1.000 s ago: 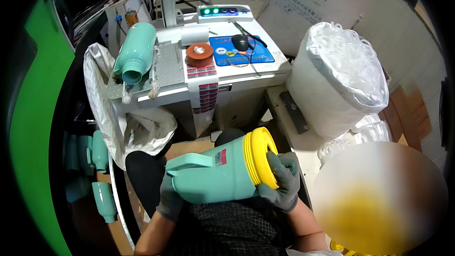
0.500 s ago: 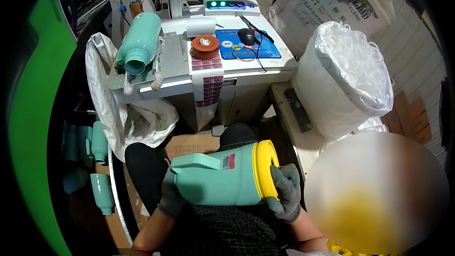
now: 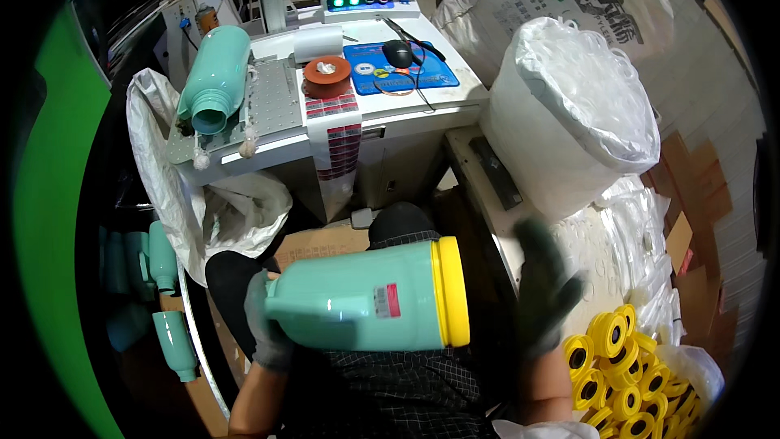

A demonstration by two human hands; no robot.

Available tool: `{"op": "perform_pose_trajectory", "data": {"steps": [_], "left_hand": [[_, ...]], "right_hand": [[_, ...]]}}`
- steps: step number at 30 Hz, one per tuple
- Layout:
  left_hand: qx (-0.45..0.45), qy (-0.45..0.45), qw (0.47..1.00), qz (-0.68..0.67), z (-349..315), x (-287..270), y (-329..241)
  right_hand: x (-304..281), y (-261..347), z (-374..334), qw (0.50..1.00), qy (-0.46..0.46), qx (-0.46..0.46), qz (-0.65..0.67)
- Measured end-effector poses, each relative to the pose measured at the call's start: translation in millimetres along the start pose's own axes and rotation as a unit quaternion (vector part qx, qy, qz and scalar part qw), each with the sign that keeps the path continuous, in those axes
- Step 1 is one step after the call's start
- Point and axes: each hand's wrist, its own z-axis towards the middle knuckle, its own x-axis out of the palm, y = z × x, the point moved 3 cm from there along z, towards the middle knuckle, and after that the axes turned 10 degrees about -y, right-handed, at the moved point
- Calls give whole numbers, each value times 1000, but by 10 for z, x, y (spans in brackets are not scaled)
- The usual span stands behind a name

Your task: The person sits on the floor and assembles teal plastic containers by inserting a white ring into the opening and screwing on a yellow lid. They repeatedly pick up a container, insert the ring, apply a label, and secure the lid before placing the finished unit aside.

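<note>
A mint-green plastic jug lies on its side across my lap, with a small red-and-white label on its wall. At its right end sits a wide yellow collar. My left hand, in a grey glove, grips the jug's left end; some fingers are hidden behind it. Off to the right of the collar, my right hand is gloved and blurred, thumb held apart from the raised fingers, with nothing visible in it. Several yellow ring-shaped parts are heaped below and right of it.
A white workbench ahead carries another green jug, an orange tape roll, a label strip and a mouse. A white sack of clear rings stands right. More green jugs lie lower left.
My right hand has let go of the yellow collar and moved right, away from the jug. The jug has turned, bringing its label toward me. The yellow parts heap has come into view.
</note>
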Motion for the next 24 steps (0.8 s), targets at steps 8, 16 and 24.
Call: {"op": "perform_pose_trajectory", "data": {"steps": [8, 16, 24], "left_hand": [[142, 46, 981, 123, -106, 232, 74], [248, 41, 916, 314, 80, 108, 165], [292, 211, 919, 159, -243, -141, -45]], "right_hand": [[574, -322, 110, 984, 36, 131, 112], [380, -68, -772, 970, 39, -9, -242], [105, -371, -535, 940, -101, 318, -74]]}}
